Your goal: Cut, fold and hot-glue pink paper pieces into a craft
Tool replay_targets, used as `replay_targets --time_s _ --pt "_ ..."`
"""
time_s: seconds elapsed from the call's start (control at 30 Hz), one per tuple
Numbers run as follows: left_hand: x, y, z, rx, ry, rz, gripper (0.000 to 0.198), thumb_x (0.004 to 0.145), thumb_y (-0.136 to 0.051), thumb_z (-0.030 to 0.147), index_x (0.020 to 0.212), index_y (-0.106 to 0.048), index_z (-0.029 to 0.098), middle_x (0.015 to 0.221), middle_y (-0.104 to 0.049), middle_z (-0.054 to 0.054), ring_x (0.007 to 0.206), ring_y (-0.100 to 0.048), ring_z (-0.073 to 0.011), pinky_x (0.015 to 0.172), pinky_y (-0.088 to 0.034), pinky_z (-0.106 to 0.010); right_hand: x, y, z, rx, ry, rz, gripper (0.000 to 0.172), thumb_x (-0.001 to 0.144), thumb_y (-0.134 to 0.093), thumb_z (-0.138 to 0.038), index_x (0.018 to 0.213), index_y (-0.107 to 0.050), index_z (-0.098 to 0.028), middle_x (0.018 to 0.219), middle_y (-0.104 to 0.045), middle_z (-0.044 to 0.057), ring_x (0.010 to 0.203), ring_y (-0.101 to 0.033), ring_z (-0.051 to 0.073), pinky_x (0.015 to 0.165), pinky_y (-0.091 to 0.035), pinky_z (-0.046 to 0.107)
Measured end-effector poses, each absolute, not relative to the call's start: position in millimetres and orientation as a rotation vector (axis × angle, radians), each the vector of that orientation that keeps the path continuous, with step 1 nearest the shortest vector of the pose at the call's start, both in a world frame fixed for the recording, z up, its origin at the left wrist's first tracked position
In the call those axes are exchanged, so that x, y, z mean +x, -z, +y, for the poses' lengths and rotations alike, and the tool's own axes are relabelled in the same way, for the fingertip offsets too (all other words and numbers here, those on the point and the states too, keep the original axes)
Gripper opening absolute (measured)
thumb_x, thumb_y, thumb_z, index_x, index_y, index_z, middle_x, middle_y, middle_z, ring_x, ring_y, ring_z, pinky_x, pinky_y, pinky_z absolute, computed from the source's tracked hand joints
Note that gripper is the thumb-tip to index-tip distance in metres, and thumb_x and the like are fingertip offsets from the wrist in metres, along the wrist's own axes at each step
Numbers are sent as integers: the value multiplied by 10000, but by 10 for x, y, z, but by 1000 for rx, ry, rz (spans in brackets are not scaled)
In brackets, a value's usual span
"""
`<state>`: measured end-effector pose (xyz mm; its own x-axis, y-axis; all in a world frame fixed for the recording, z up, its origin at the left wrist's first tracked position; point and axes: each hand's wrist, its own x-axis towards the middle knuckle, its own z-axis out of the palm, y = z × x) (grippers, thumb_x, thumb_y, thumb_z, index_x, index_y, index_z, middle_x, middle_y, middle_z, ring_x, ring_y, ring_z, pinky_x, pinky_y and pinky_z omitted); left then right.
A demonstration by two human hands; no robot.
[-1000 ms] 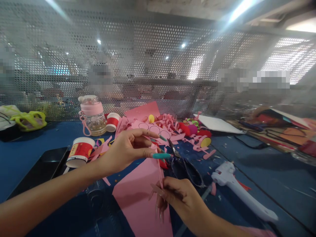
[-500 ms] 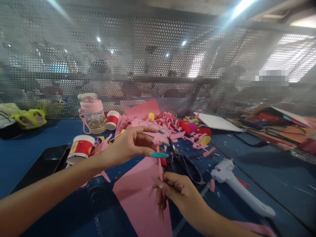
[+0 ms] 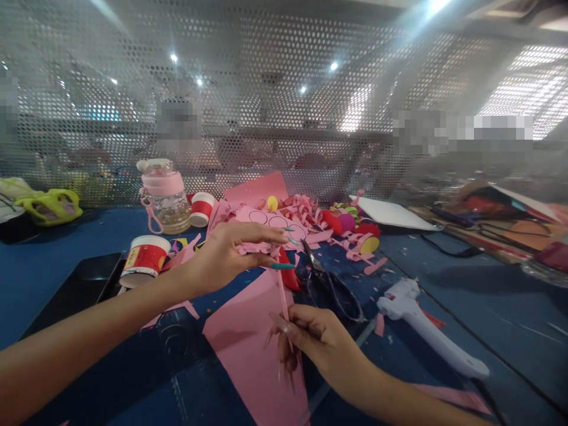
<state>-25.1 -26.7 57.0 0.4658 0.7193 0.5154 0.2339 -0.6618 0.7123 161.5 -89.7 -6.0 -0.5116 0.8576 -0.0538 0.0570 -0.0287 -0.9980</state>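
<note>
A thin pink paper strip (image 3: 283,296) is stretched between my two hands above the blue table. My left hand (image 3: 231,254) pinches its upper end between thumb and fingers; the nails are teal. Lower down, my right hand (image 3: 310,343) pinches the bottom end, fingers closed around it. Under both hands lies a large pink paper sheet (image 3: 252,349). Black-handled scissors (image 3: 328,284) rest on the table just right of the strip, touched by neither hand.
A white glue gun (image 3: 426,331) lies at the right. Two red paper cups (image 3: 144,260) (image 3: 202,209), a pink-lidded bottle (image 3: 165,195), a black tablet (image 3: 75,290) and a heap of pink paper scraps (image 3: 302,219) sit behind. A perforated metal screen (image 3: 284,118) closes the back.
Both hands drifted slightly up and left in view while keeping hold of the pink strip. The camera view shifted a little; nothing was let go.
</note>
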Motion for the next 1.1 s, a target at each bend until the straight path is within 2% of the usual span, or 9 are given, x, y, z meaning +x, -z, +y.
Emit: replay_targets --time_s 0.3,0.5,0.57,0.63,0.67,0.73,0.77,0.9,1.1 --pt "-267 -558 -245 2283 -1116 801 211 756 -663 165 959 -693 217 1070 -684 -35 1063 -598 -187 910 -477 -308 1622 51 -912 -983 -1588 -1637 420 791 -541 -549 648 -536 -154 537 -567 -6 466 -541 78 500 -442 219" --pt "-273 -643 -255 2072 -1233 801 373 825 -557 209 1198 -548 201 1244 -577 -60 1134 -534 -196 926 -461 -334 1624 75 -862 -991 -1640 -1564 403 772 -581 -522 632 -541 -146 550 -578 -7 450 -542 69 456 -423 207" --pt "-317 -704 -243 2053 -1430 805 351 826 -489 155 1165 -547 221 1268 -545 -34 1163 -495 -182 954 -427 -334 1624 105 -830 -995 -1679 -1491 389 754 -600 -519 666 -547 -144 551 -586 -12 436 -548 71 444 -425 207" --pt "-390 -761 -218 2059 -1564 871 259 768 -447 95 909 -624 222 1095 -618 -15 1051 -540 -168 890 -443 -315 1621 132 -802 -1008 -1708 -1421 393 736 -615 -526 687 -557 -140 550 -588 -18 423 -551 71 437 -427 206" --pt "-433 -783 -201 2052 -1566 917 218 737 -433 87 736 -610 215 909 -645 -17 903 -574 -157 794 -465 -301 1618 140 -791 -1019 -1715 -1394 395 733 -618 -526 691 -563 -137 547 -587 -20 417 -548 69 435 -426 205" --pt "-522 -814 -157 2026 -1491 988 223 690 -414 105 496 -467 202 557 -520 -11 583 -497 -122 571 -427 -273 1609 144 -781 -1045 -1725 -1360 389 737 -619 -516 692 -575 -132 541 -584 -21 412 -541 66 436 -426 205" --pt "-562 -824 -130 2020 -1436 1000 237 677 -404 121 453 -404 199 472 -425 -3 495 -420 -107 502 -378 -264 1604 140 -781 -1053 -1730 -1352 383 739 -621 -509 693 -580 -131 541 -583 -21 413 -538 66 437 -426 206" --pt "-670 -865 -6 2115 -1162 1034 217 653 -369 179 441 -325 193 446 -313 8 440 -315 -83 445 -277 -249 1590 115 -803 -1079 -1727 -1370 375 748 -617 -502 695 -588 -132 537 -581 -17 425 -540 70 438 -425 209" --pt "-750 -895 149 2376 -994 1241 146 650 -405 180 528 -328 203 515 -349 17 502 -335 -100 515 -303 -259 1587 105 -825 -1141 -1711 -1402 382 738 -621 -517 711 -589 -137 524 -575 -20 412 -533 73 431 -429 210"
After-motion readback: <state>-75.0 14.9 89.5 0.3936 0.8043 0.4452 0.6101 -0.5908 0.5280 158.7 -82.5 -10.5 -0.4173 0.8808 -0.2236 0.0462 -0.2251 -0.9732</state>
